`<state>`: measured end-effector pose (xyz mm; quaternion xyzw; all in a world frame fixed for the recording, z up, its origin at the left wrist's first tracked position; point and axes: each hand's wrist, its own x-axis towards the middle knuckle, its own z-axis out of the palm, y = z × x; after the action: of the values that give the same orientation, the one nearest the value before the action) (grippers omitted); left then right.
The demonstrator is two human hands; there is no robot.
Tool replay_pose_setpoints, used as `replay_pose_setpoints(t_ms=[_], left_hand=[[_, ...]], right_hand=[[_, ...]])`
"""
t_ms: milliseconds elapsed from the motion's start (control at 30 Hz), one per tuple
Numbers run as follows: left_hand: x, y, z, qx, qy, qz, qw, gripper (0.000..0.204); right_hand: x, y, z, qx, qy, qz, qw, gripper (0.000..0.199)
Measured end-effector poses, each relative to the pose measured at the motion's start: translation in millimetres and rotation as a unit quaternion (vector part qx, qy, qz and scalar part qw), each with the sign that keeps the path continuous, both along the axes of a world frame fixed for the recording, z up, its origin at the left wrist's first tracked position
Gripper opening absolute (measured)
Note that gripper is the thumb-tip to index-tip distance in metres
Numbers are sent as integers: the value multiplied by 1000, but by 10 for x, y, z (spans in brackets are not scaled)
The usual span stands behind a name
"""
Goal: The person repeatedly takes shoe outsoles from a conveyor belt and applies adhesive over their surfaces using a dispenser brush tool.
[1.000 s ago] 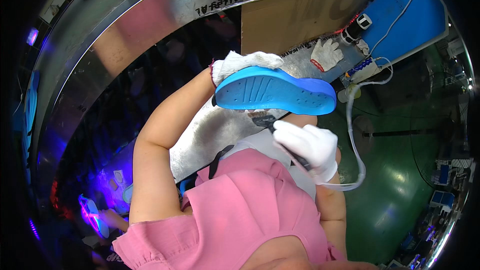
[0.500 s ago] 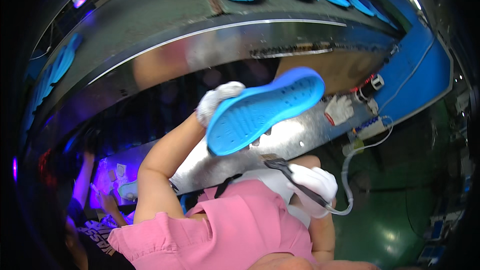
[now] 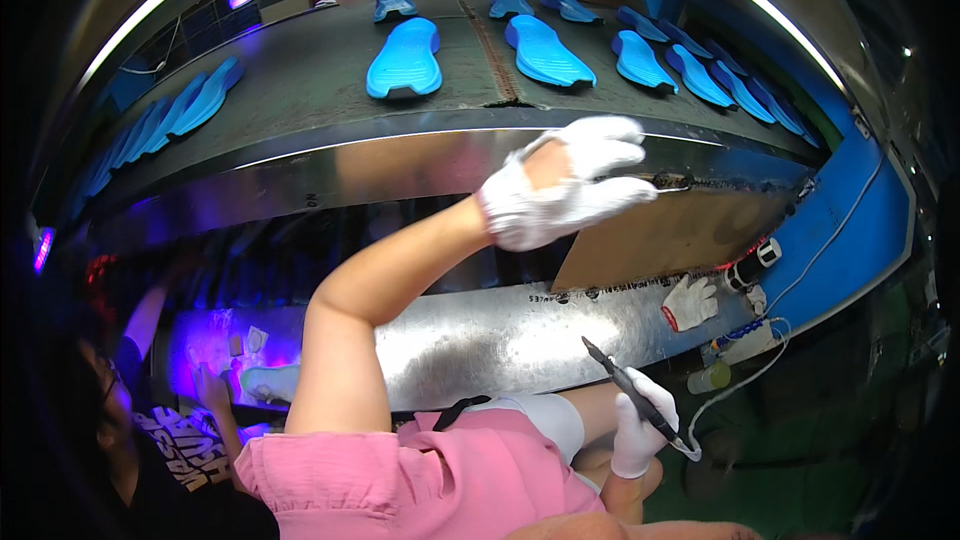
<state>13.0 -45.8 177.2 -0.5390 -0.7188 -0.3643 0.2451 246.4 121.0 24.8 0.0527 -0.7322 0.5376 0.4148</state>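
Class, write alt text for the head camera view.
A white-gloved left hand reaches up, empty, over a dark conveyor belt carrying blue shoe insoles. The gloved right hand holds a black pen-like tool low beside a pink apron.

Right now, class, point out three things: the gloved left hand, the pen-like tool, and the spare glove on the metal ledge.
left hand (image 3: 565, 185), head view, back of the glove.
pen-like tool (image 3: 632, 392), head view, mid-shaft.
spare glove (image 3: 688, 302), head view, palm.
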Motion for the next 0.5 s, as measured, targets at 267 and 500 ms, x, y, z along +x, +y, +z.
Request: replay_pose_setpoints(t_ms=[267, 500], left_hand=[[-252, 14, 350, -229, 106, 297, 921, 59], [70, -1230, 88, -93, 111, 497, 856, 57]], right_hand=[[1, 7, 324, 176, 36, -47, 983, 28], [247, -213, 920, 366, 94, 49, 924, 31]])
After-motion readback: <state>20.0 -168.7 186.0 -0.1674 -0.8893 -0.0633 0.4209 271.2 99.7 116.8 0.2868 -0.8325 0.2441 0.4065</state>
